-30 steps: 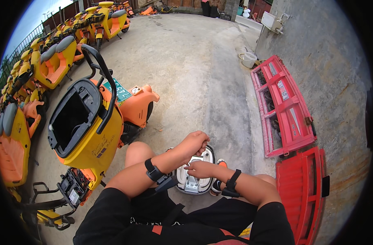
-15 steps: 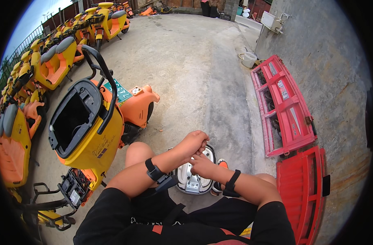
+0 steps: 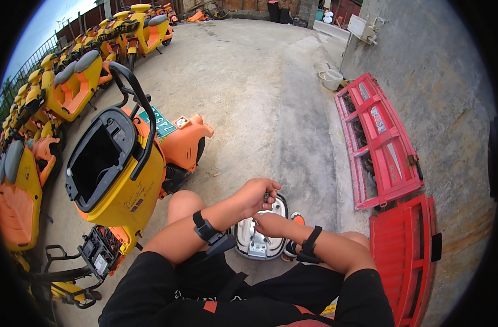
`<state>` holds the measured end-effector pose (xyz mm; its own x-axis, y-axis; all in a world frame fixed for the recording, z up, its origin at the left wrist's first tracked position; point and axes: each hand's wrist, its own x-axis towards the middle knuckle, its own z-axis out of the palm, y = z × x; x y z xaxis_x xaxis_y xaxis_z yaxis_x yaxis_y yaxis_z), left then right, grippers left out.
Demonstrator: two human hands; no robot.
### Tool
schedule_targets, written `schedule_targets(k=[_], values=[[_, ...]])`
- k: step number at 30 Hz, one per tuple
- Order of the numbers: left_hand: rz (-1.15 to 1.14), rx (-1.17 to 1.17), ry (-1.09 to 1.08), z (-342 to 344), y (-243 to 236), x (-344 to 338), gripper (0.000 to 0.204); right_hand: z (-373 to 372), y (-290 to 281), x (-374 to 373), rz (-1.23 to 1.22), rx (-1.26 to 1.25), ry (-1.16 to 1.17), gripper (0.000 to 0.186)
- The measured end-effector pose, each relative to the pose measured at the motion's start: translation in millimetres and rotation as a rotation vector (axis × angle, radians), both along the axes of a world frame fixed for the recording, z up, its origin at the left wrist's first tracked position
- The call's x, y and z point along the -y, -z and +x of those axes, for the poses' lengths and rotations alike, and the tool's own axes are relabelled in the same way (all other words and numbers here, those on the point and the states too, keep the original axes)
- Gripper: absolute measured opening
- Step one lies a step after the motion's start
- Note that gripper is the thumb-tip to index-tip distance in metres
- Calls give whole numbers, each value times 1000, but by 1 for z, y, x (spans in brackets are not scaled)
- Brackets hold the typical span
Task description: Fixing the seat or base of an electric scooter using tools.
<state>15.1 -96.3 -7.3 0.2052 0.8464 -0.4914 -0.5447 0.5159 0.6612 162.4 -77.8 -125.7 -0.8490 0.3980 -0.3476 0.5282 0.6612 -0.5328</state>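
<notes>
Between my feet lies what looks like an upturned scooter seat [image 3: 276, 248], with a whitish underside, a dark rim and a silver metal plate [image 3: 257, 248] at its near end. My left hand [image 3: 260, 196] is over the seat's far part, its fingers curled around a small dark metal piece [image 3: 267, 197]. Just nearer, my right hand [image 3: 269, 224] is closed with thumb and fingertips together above the seat. Whatever it pinches is too small or hidden to make out. The two hands are close together, the left one farther out.
At my left stands a yellow and orange scooter [image 3: 134, 185], its seat opening uncovered. Many more scooters [image 3: 77, 82] line the far left. Red metal panels [image 3: 377, 141] lean along the grey wall at right, with a white bucket [image 3: 331, 79] beyond them.
My hands have drawn slightly apart. My left hand has turned, so the small dark metal piece now shows in its fingers. My right forefinger, stretched out before, has curled in.
</notes>
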Motion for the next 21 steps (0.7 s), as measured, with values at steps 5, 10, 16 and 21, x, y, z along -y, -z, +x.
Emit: schedule_targets(k=[5, 10, 16, 21], values=[[-71, 55, -27, 0, 2, -4, 17, 2, -1, -10, 139, -100, -214, 27], [-31, -9, -54, 0, 0, -4, 17, 7, -8, -10, 375, -140, -408, 10], [10, -65, -17, -2, 0, -2, 16, 5, -9, -6, 254, 95, -136, 17], [21, -93, -14, -2, 1, -3, 15, 2, 5, -1, 113, 161, 32, 38]])
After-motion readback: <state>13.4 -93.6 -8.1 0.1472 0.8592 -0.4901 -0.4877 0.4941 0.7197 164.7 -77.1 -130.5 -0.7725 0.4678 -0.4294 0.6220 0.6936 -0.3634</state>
